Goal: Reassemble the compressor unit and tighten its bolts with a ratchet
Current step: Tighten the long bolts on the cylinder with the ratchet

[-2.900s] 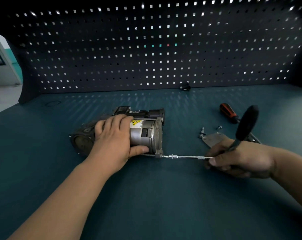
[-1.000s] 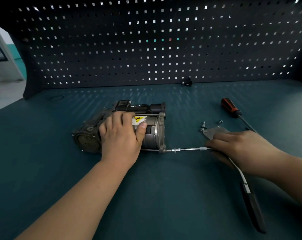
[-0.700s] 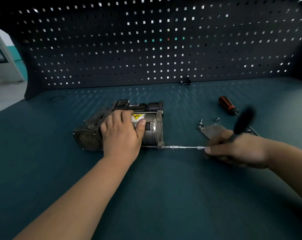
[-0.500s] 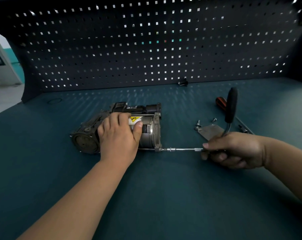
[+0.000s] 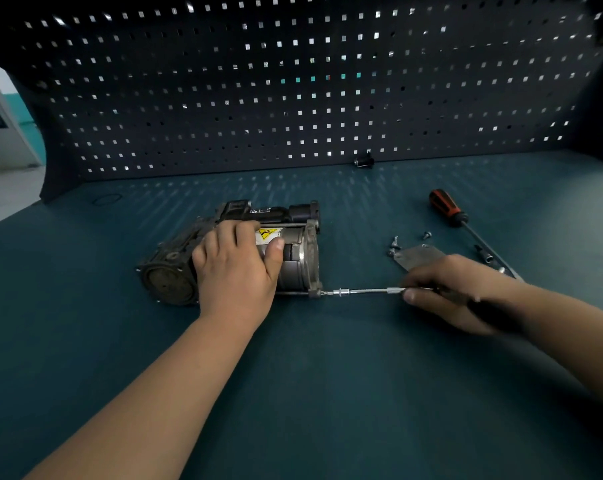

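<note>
The grey compressor unit [image 5: 300, 258] lies on its side in the middle of the teal bench, a yellow warning label on its silver body. My left hand [image 5: 236, 268] grips the body from above, thumb beside the label. The ratchet's long silver extension [image 5: 362, 291] runs level from the bolt at the unit's lower right corner to my right hand [image 5: 449, 289]. That hand holds the ratchet head; the black handle [image 5: 490, 311], blurred, lies low against my wrist.
A thin metal plate [image 5: 416, 256] and a few loose screws [image 5: 395, 242] lie just behind my right hand. An orange-and-black screwdriver [image 5: 447, 207] rests further back right. A small black part [image 5: 364, 162] sits at the foot of the pegboard wall [image 5: 293, 91].
The ratchet handle has swung back and forth; half a second ago it stood upright above my right hand, now it is down by my wrist. My left hand stays on the compressor.
</note>
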`<state>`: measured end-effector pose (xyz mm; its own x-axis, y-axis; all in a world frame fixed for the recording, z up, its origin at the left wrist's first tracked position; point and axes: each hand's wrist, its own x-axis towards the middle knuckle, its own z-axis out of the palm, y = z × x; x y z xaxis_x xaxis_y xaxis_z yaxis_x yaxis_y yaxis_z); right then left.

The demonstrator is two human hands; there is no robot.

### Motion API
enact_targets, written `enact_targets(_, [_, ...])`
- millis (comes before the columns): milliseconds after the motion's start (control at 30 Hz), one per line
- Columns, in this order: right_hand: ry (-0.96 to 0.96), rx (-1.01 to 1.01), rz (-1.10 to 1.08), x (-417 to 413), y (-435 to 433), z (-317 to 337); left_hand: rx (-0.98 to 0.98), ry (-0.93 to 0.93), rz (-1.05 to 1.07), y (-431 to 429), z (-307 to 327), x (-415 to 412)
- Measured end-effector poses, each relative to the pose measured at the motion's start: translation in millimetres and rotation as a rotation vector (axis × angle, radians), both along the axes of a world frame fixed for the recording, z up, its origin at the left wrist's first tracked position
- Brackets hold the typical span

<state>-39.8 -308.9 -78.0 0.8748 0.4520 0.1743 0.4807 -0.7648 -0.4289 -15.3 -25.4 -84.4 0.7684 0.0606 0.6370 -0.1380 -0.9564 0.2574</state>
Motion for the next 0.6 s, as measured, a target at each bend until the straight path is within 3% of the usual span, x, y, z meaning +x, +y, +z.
enact_targets(100, [0.783,0.468,-0.129,6.5,-1.5,9.3,-0.011,-0.002,0.001,-2.2,1.4,2.1])
enact_targets(133, [0.945,0.557,-0.13,8.2,-1.7,12.6,-0.009,-0.004,0.004,-2.4,1.3,2.5])
enact_targets(233, [1.079,0.573,-0.084,10.0,-1.9,17.7,-0.009,-0.013,0.008,-1.4,0.6,3.4])
enact_targets(300, [0.955,0.518,-0.08,6.6,0.5,14.9,-0.008,-0.016,0.001,-0.2,0.6,3.7])
enact_targets(333, [0.801,0.459,-0.086,5.4,1.1,11.2,-0.002,-0.016,0.0,0.2,0.4,3.5])
enact_targets(467, [-0.037,0.088,-0.134,0.2,0.2,1.2,0.022,0.002,0.001,4.0,0.1,3.1])
enact_targets(533, [-0.219,0.051,-0.103,-1.5,-2.4,0.7,0.014,0.007,-0.008,3.5,1.5,2.9])
enact_targets(600, [-0.275,0.111,-0.152,-4.7,-3.2,0.6,-0.004,0.017,-0.018,1.8,1.4,0.7])
